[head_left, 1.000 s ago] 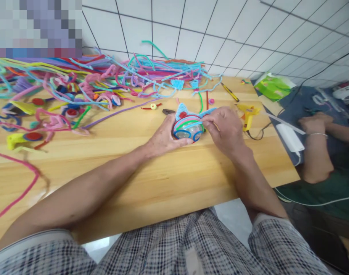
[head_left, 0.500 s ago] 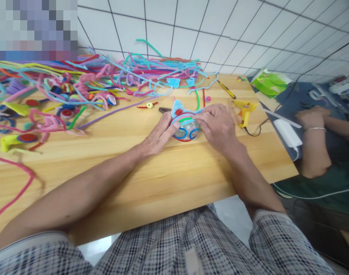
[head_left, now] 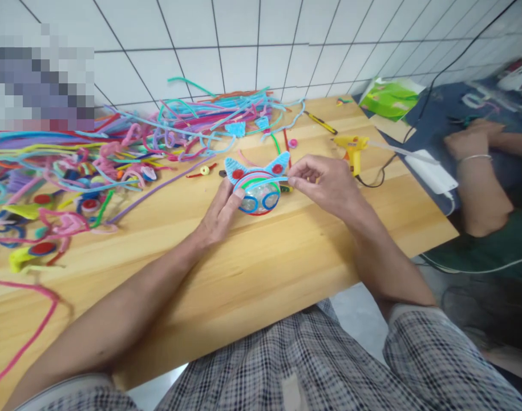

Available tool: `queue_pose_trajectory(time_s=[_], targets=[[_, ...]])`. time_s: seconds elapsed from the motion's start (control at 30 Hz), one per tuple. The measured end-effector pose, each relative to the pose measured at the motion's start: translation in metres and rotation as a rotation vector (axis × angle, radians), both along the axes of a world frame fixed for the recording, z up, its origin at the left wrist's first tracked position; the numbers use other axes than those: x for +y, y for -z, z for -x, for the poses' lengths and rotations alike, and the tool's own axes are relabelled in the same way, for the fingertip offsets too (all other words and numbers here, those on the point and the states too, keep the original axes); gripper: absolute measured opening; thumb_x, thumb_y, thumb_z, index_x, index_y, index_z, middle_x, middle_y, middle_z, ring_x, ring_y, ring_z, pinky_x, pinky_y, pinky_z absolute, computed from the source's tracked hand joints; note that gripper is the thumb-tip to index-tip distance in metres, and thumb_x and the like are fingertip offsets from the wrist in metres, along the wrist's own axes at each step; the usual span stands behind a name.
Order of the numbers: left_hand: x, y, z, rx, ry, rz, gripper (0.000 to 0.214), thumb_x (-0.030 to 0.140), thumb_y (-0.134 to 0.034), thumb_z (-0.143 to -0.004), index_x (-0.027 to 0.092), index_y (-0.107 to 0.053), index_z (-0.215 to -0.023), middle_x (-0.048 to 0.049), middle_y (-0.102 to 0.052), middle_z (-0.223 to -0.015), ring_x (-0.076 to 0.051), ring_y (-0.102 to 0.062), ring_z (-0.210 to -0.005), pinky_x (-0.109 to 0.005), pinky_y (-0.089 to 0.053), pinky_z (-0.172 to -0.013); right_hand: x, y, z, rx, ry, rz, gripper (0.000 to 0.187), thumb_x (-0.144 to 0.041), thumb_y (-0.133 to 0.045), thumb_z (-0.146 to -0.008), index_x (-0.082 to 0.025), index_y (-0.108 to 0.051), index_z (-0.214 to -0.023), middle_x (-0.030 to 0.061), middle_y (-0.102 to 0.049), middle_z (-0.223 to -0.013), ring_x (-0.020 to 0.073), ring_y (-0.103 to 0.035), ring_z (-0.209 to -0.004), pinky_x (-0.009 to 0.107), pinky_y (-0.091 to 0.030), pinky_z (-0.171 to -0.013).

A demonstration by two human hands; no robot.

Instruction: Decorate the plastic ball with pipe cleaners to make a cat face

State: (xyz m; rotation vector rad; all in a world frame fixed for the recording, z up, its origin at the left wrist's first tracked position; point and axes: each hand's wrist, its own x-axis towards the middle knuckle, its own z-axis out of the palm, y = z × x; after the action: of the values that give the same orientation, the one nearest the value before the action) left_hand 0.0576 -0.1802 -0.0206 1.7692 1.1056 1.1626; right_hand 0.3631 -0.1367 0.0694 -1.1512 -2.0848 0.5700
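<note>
A round clear craft piece [head_left: 259, 204] with two blue rings on its front rests on the wooden table. Light blue ears [head_left: 282, 162] with red discs rise from its top, and pink, green and light blue bands arch across it. My left hand [head_left: 220, 214] is closed around its left side, thumb on the front. With thumb and forefinger, my right hand [head_left: 327, 180] pinches the right end of a light blue pipe cleaner [head_left: 269, 181] that lies across the upper front. Part of a dark tool [head_left: 222, 173] shows behind my left fingers.
Pipe cleaners [head_left: 192, 117] are heaped along the tiled wall. Finished-looking bits [head_left: 42, 248] lie at left. A yellow glue gun [head_left: 351, 151], a yellow cutter [head_left: 321, 122] and a white power strip [head_left: 432, 171] are at right, beside another person's forearm [head_left: 483, 194].
My right hand has drawn back rightward from the craft piece, uncovering its right ear and the pipe cleaner's end. My left hand keeps its hold. The whole view has shifted.
</note>
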Motion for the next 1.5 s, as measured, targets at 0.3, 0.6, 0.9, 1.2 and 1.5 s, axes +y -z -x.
queue_pose_trajectory(time_s=[0.3, 0.6, 0.9, 1.2, 1.5], targets=[[0.000, 0.003, 0.005, 0.017, -0.070, 0.028, 0.087, 0.093, -0.053, -0.124, 0.028, -0.069, -0.179, -0.0159, -0.072, -0.187, -0.043, -0.055, -0.188, -0.064, -0.043, -0.162, -0.007, 0.010, 0.018, 0.041, -0.083, 0.100, 0.013, -0.018, -0.081, -0.096, -0.029, -0.086, -0.093, -0.0013, -0.089, -0.089, 0.0216, -0.079, -0.081, 0.036, -0.059, -0.080], [-0.002, -0.002, 0.003, 0.031, -0.080, 0.033, 0.088, 0.096, -0.052, -0.123, 0.028, -0.072, -0.176, -0.0151, -0.079, -0.178, -0.041, -0.067, -0.177, -0.060, -0.051, -0.157, -0.004, 0.011, 0.018, 0.007, -0.069, 0.134, 0.016, -0.014, -0.080, -0.093, -0.029, -0.084, -0.091, -0.0037, -0.089, -0.086, 0.0206, -0.081, -0.081, 0.033, -0.055, -0.081], [0.000, 0.000, 0.007, 0.032, -0.050, 0.023, 0.088, 0.094, -0.051, -0.124, 0.027, -0.068, -0.180, -0.0158, -0.074, -0.184, -0.041, -0.055, -0.189, -0.060, -0.041, -0.163, -0.002, 0.008, 0.017, 0.088, -0.091, 0.223, 0.009, -0.019, -0.081, -0.093, -0.028, -0.081, -0.089, -0.0022, -0.086, -0.084, 0.0207, -0.077, -0.079, 0.033, -0.054, -0.077], [0.004, 0.006, 0.008, 0.016, -0.041, -0.017, 0.086, 0.091, -0.052, -0.126, 0.027, -0.069, -0.181, -0.0153, -0.071, -0.189, -0.042, -0.059, -0.186, -0.061, -0.046, -0.160, 0.032, 0.007, -0.018, -0.304, 0.391, 0.074, 0.019, -0.028, -0.067, -0.114, -0.026, -0.078, -0.098, 0.0091, -0.086, -0.096, 0.0338, -0.082, -0.104, 0.047, -0.063, -0.100], [0.006, 0.006, 0.005, 0.026, -0.034, -0.015, 0.086, 0.092, -0.049, -0.127, 0.026, -0.070, -0.178, -0.0168, -0.076, -0.182, -0.040, -0.070, -0.176, -0.060, -0.053, -0.155, 0.027, 0.024, -0.016, -0.028, 0.110, -0.317, 0.032, -0.057, -0.068, -0.127, -0.033, -0.081, -0.143, 0.0097, -0.090, -0.131, 0.0333, -0.086, -0.119, 0.054, -0.073, -0.106]])
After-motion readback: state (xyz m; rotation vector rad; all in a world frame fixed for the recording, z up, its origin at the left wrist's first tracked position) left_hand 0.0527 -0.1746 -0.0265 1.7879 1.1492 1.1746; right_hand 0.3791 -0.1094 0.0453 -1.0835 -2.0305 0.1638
